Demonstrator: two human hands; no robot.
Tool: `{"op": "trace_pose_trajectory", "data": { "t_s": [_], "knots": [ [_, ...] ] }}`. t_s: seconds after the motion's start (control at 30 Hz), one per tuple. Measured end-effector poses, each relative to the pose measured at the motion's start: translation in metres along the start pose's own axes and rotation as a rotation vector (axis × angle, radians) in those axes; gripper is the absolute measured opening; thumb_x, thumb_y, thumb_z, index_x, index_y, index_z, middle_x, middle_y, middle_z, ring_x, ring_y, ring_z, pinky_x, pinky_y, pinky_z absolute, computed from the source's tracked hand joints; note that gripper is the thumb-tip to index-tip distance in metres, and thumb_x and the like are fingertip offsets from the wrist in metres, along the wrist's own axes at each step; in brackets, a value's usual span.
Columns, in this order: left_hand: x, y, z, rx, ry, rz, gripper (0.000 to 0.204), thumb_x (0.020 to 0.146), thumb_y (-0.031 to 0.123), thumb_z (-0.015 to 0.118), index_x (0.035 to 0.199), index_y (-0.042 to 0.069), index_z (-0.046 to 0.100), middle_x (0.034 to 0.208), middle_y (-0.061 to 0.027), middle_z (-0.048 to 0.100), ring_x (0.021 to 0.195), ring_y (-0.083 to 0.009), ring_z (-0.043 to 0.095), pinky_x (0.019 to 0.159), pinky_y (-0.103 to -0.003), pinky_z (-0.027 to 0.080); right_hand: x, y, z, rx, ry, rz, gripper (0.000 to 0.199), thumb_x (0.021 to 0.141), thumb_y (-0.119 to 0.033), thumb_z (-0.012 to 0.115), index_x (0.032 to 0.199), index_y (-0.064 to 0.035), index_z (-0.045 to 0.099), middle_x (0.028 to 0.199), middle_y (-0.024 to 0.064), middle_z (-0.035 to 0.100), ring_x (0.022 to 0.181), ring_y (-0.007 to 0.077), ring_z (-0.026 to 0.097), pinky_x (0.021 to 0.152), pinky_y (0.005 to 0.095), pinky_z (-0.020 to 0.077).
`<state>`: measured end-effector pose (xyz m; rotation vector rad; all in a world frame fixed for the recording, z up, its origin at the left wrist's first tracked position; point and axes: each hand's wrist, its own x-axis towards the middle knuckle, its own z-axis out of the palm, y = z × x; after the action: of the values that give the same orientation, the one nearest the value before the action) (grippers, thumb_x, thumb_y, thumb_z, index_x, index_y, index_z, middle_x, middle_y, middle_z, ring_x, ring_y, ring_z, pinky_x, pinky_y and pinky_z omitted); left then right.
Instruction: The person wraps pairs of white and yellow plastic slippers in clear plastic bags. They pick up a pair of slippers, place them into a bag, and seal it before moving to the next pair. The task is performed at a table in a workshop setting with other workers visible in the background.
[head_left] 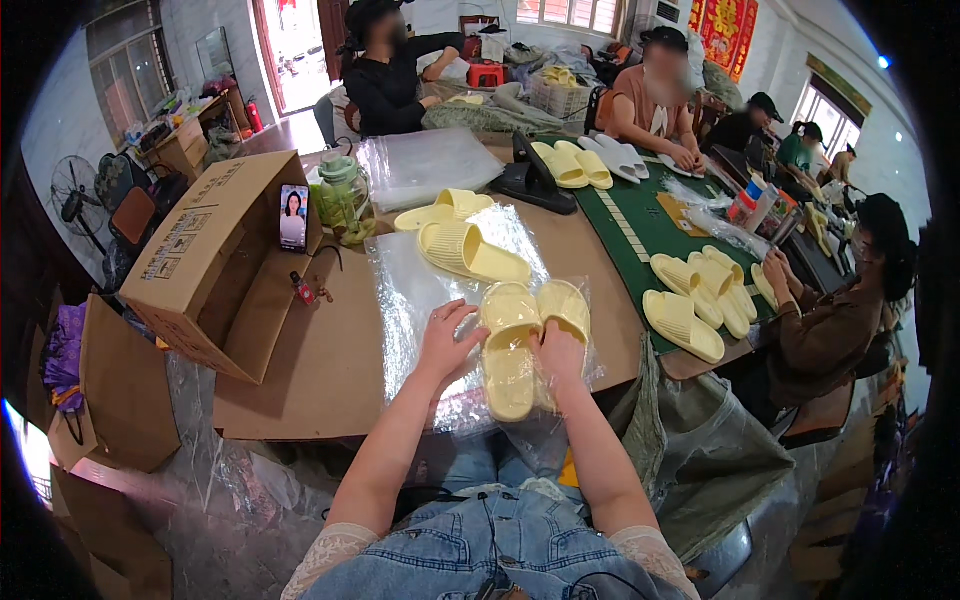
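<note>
Two pale yellow slippers lie side by side in front of me in a clear plastic bag: the left slipper [511, 360] shows its full length, and the right slipper [566, 302] is partly covered by my hand. My right hand [561, 355] grips the right slipper near its foot opening, fingers bent and partly hidden. Beside the left slipper, my left hand [448, 343] rests with fingers apart, fingertips close to the slipper's edge, over a stack of clear plastic bags [400, 290]. Just beyond lies another yellow slipper [470, 252], with one more [445, 210] behind it.
An open cardboard box [225, 270] stands at left, a phone [293, 217] leaning on it. Nearby are a jar [345, 195] and more plastic sheets [425, 165]. On the green mat [620, 225] at right lie several yellow slippers [690, 295]. Other people sit around the table.
</note>
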<state>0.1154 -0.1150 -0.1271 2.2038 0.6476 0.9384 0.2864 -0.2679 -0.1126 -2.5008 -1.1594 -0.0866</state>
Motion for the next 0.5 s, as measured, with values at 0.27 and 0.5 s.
{"op": "trace_pose_trajectory", "data": {
  "t_s": [0.27, 0.5],
  "knots": [
    [0.002, -0.004, 0.003, -0.091, 0.063, 0.045, 0.044, 0.086, 0.029, 0.072, 0.123, 0.005, 0.065, 0.129, -0.0207, 0.06, 0.121, -0.0375, 0.053, 0.105, -0.044, 0.042, -0.012, 0.003, -0.003, 0.151, 0.04, 0.006, 0.033, 0.093, -0.04, 0.059, 0.093, -0.0067, 0.055, 0.072, 0.0202, 0.066, 0.068, 0.0409, 0.067, 0.064, 0.054, 0.0509],
    [0.002, -0.005, 0.0, -0.115, 0.047, 0.042, 0.04, 0.089, 0.024, 0.069, 0.122, 0.003, 0.064, 0.128, -0.021, 0.06, 0.121, -0.0385, 0.053, 0.104, -0.045, 0.041, -0.018, -0.003, -0.006, 0.212, 0.099, 0.017, 0.03, 0.092, -0.037, 0.058, 0.088, -0.0071, 0.054, 0.069, 0.0195, 0.065, 0.066, 0.0423, 0.065, 0.061, 0.055, 0.0492]
  ]
}}
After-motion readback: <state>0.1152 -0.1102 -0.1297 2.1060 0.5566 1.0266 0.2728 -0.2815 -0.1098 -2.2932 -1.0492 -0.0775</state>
